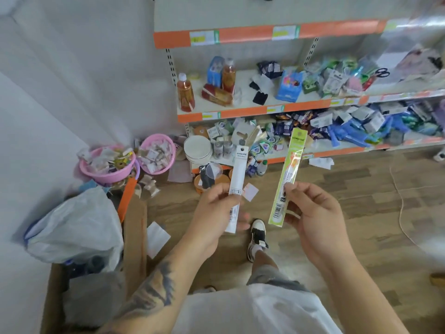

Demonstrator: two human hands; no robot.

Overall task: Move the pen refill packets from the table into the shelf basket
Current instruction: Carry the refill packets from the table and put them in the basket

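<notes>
A white pen refill packet (237, 186) is pinched upright in the left hand (214, 213); a green pen refill packet (287, 177) is pinched in the right hand (313, 213). Both are held above the wooden floor (349, 213), before the orange-edged shelf (240, 112). Two pink baskets (108, 174) stand at left.

No text legible anywhere. White refill packet (237, 186) has a small dark print line near its top end and a barcode-like block lower down, too blurred to read. Green refill packet (287, 179) has print on its header strip and a barcode near its bottom end, also unreadable. Price tags (204, 37) w/ yellow patches sit along the orange front edges of the shelf (243, 34); digits too small to make out.
</notes>
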